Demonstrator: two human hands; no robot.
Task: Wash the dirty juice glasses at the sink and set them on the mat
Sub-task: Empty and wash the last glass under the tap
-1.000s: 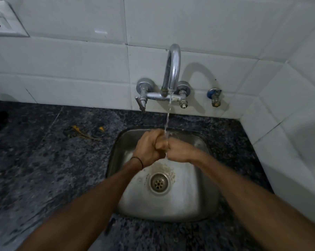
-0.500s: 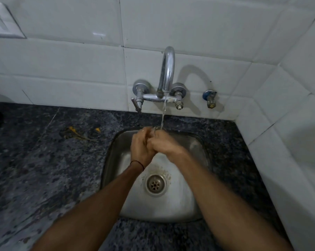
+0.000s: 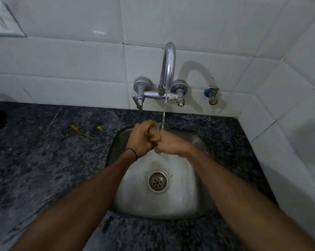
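Got the juice glass [image 3: 159, 128] under the tap [image 3: 168, 69] stream at the far edge of the sink [image 3: 194, 201], left hand [image 3: 141, 137] wrapped tight round it, right hand [image 3: 169, 144] curled against its base. Best bet: turn it slowly so water reaches everywhere inside.

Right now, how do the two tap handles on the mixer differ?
The left handle has a flat lever pointing down and toward the sink; the right handle ends in a bare short stub with no lever in view. The left handle sits clear of the water stream; the right handle is just beside it. Both are chrome, each below a round wall plate, either side of the spout.
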